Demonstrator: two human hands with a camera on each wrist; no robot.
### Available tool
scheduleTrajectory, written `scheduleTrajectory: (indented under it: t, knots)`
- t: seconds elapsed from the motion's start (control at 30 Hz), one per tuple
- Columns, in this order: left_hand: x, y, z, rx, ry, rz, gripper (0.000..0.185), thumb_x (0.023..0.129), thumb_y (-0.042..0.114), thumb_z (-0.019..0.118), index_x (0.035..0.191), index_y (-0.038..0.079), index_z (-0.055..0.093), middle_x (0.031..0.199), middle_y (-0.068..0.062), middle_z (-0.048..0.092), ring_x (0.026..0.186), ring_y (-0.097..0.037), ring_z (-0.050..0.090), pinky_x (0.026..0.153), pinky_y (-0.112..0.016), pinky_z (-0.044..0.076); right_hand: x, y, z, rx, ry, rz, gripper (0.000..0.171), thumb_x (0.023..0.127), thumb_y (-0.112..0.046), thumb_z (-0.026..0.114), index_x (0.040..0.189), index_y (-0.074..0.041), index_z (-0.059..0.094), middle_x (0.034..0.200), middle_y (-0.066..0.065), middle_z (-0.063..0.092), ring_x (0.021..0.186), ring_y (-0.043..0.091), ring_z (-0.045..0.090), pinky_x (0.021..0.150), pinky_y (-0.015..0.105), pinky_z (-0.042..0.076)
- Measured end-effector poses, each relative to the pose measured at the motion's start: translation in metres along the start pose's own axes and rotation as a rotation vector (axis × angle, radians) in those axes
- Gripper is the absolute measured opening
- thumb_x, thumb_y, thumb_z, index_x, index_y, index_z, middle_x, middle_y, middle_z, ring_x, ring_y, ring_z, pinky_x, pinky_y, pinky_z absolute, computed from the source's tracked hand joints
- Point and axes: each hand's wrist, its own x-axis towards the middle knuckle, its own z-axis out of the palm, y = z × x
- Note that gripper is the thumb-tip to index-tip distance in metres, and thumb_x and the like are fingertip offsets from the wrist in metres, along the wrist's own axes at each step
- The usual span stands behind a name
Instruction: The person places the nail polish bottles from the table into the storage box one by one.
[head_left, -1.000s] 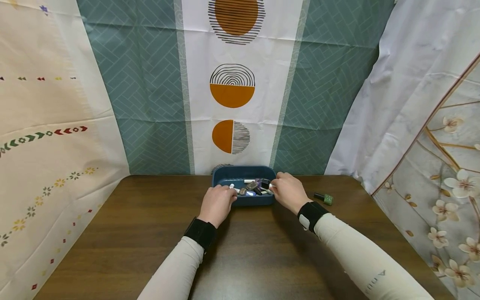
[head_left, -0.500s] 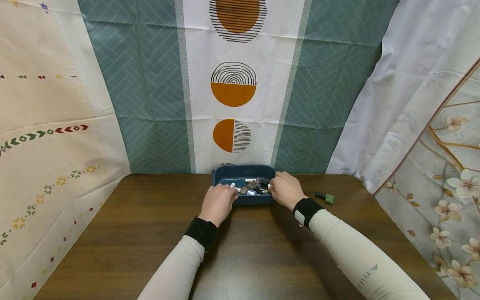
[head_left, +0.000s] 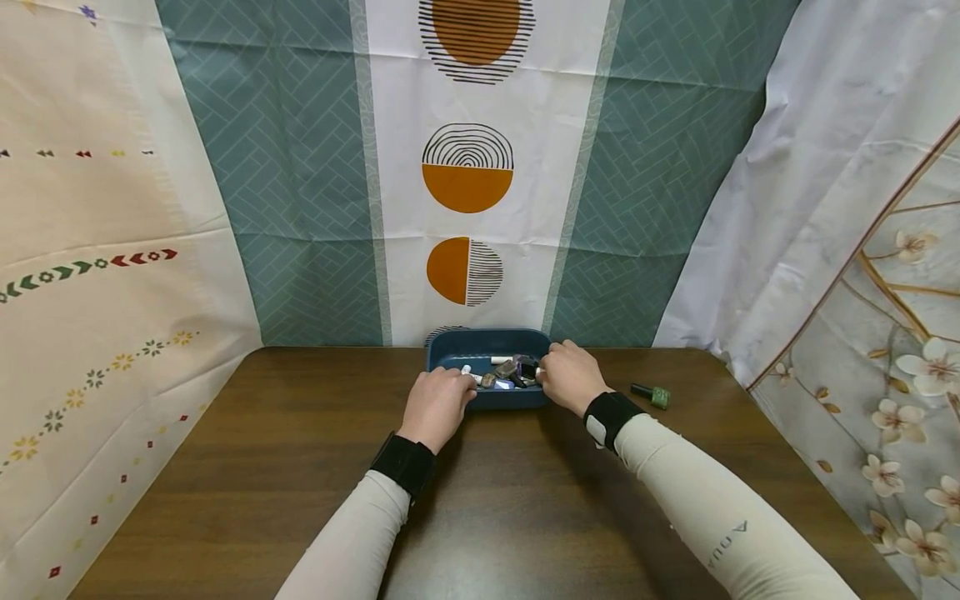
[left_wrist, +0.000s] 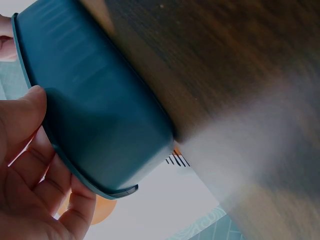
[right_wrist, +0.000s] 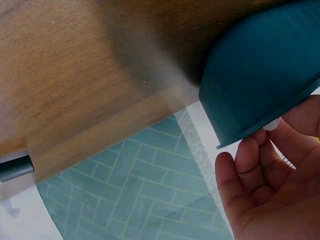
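Observation:
A dark blue plastic bin stands at the table's back edge, with several small nail polish bottles inside, some dark and some white-capped. At its front left corner my left hand grips the rim, the thumb on the outer wall and the other fingers over the opening. My right hand is at the right end, fingertips curled over the rim. A small white cap shows between those fingertips, seemingly of a nail polish bottle; the rest of it is hidden behind the rim.
A green nail polish bottle with a black cap lies on the brown wooden table, right of my right hand. Patterned cloth hangs close behind the table and along both sides.
My right hand has shifted slightly left and in at the bin's right end, and the white cap sits closer to the rim. My left hand keeps its place.

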Motion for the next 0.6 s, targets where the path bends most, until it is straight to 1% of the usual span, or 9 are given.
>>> scheduleTrajectory:
  t: [0.1, 0.23, 0.37, 0.47, 0.6]
  knots:
    - [0.0, 0.0, 0.0, -0.002, -0.002, -0.001, 0.01, 0.102, 0.021, 0.082, 0.109, 0.014, 0.086, 0.098, -0.002, 0.079, 0.092, -0.026, 0.071, 0.087, -0.046, 0.057, -0.001, 0.0, -0.002, 0.0, -0.008, -0.003, 0.021, 0.101, -0.014, 0.079, 0.081, -0.007, 0.081, 0.08, 0.006, 0.064, 0.076, 0.027, 0.053, 0.075, 0.04, 0.047]
    - [0.001, 0.0, -0.001, -0.009, -0.013, -0.004, 0.01, 0.102, 0.02, 0.083, 0.109, 0.014, 0.086, 0.097, -0.003, 0.079, 0.092, -0.026, 0.07, 0.088, -0.047, 0.057, -0.002, 0.001, -0.003, 0.026, -0.014, 0.013, 0.018, 0.102, -0.018, 0.081, 0.088, -0.007, 0.084, 0.083, 0.006, 0.066, 0.08, 0.027, 0.056, 0.077, 0.04, 0.049]
    - [0.001, 0.001, -0.001, -0.012, -0.021, -0.011, 0.01, 0.102, 0.02, 0.082, 0.109, 0.014, 0.086, 0.096, -0.003, 0.079, 0.092, -0.026, 0.07, 0.089, -0.047, 0.057, -0.005, 0.004, -0.002, 0.066, -0.006, 0.032, 0.02, 0.103, -0.024, 0.081, 0.095, -0.006, 0.085, 0.089, 0.006, 0.068, 0.085, 0.026, 0.056, 0.079, 0.04, 0.05]
    - [0.001, 0.001, -0.001, -0.01, -0.022, -0.015, 0.01, 0.102, 0.02, 0.082, 0.11, 0.014, 0.086, 0.097, -0.003, 0.079, 0.092, -0.026, 0.07, 0.089, -0.047, 0.057, -0.008, 0.006, 0.0, 0.066, 0.021, 0.027, 0.023, 0.104, -0.027, 0.08, 0.104, -0.005, 0.084, 0.097, 0.008, 0.069, 0.089, 0.027, 0.057, 0.082, 0.042, 0.052]
    - [0.001, 0.001, -0.001, -0.004, -0.016, -0.01, 0.01, 0.102, 0.02, 0.082, 0.109, 0.014, 0.086, 0.097, -0.003, 0.079, 0.091, -0.026, 0.07, 0.088, -0.047, 0.057, -0.013, 0.01, 0.004, 0.06, 0.069, 0.0, 0.03, 0.106, -0.03, 0.078, 0.118, -0.002, 0.082, 0.112, 0.012, 0.072, 0.101, 0.031, 0.062, 0.092, 0.046, 0.055]
